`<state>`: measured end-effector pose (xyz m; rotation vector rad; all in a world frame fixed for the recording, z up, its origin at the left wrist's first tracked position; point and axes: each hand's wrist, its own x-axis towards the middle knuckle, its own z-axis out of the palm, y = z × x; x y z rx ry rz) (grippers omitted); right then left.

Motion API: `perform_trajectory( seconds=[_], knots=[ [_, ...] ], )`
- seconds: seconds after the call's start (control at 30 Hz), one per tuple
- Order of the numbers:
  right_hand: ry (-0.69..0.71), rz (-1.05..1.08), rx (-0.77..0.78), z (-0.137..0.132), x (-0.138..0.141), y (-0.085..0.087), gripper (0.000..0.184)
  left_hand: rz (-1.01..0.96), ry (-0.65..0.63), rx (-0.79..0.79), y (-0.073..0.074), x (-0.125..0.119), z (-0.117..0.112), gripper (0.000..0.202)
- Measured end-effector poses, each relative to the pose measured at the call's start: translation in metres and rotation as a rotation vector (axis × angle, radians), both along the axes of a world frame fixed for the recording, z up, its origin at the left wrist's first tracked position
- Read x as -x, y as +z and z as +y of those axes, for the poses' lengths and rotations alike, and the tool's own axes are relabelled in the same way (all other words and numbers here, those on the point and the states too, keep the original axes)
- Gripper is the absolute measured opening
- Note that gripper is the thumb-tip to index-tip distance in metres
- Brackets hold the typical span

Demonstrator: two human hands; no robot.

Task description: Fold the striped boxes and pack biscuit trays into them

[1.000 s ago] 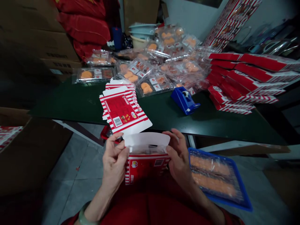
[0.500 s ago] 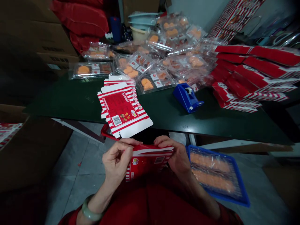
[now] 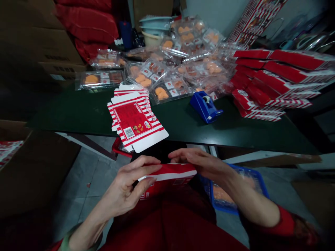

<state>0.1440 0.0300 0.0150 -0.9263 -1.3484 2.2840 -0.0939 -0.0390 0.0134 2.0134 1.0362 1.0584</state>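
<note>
A red-and-white striped cardboard carton (image 3: 167, 176) lies across my lap, folded almost flat, with its white flap edge showing along the top. My left hand (image 3: 128, 184) grips its left end, thumb and fingers on either side. My right hand (image 3: 201, 164) holds the right end, fingers pressing over the top fold. Beyond the hands, a stack of flat unfolded cartons (image 3: 134, 120) rests at the table's near edge. Under my right forearm sits a blue tray (image 3: 237, 170) of orange sweets in clear wrap, partly hidden.
A dark green table (image 3: 222, 134) carries a blue tape dispenser (image 3: 205, 106), many wrapped orange-food trays (image 3: 157, 76) and stacked red cartons (image 3: 272, 83). Cardboard boxes (image 3: 39, 167) stand to the left. A grey tiled floor (image 3: 78, 188) lies below.
The white flap has folded down onto the carton, which now sits flatter. My right forearm has swung inward over the blue tray, and both hands have closed along the carton's top edge.
</note>
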Motion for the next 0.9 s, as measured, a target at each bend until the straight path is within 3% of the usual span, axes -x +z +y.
perform_trajectory(
  seconds=[0.13, 0.37, 0.5, 0.57, 0.67, 0.73, 0.83, 0.9],
  knots=[
    [0.097, -0.060, 0.237, 0.014, 0.014, 0.006, 0.042, -0.037, -0.001, -0.031, 0.000, -0.005, -0.010, 0.031],
    [0.225, -0.131, 0.309, 0.012, 0.030, 0.003, 0.016, -0.040, -0.097, -0.002, 0.007, -0.006, -0.014, 0.032],
    [0.159, -0.149, 0.315, 0.012, 0.036, -0.003, 0.032, -0.059, -0.060, 0.024, 0.001, -0.003, -0.008, 0.031],
    [0.213, -0.125, 0.286, 0.015, 0.034, -0.002, 0.043, -0.066, -0.050, 0.038, -0.002, -0.001, -0.005, 0.030],
    [0.390, -0.089, 0.134, 0.020, 0.025, 0.003, 0.055, -0.082, -0.045, 0.054, -0.005, 0.002, -0.002, 0.030],
    [0.456, -0.087, -0.038, 0.022, 0.019, 0.007, 0.046, -0.082, -0.034, 0.036, -0.006, 0.004, -0.001, 0.030],
    [0.419, -0.068, -0.409, 0.021, 0.012, 0.011, 0.020, -0.067, -0.003, -0.007, -0.008, 0.006, -0.001, 0.030],
    [0.351, -0.093, -0.626, 0.018, 0.008, 0.012, 0.022, -0.070, 0.024, -0.021, -0.009, 0.006, -0.001, 0.030]
  ],
)
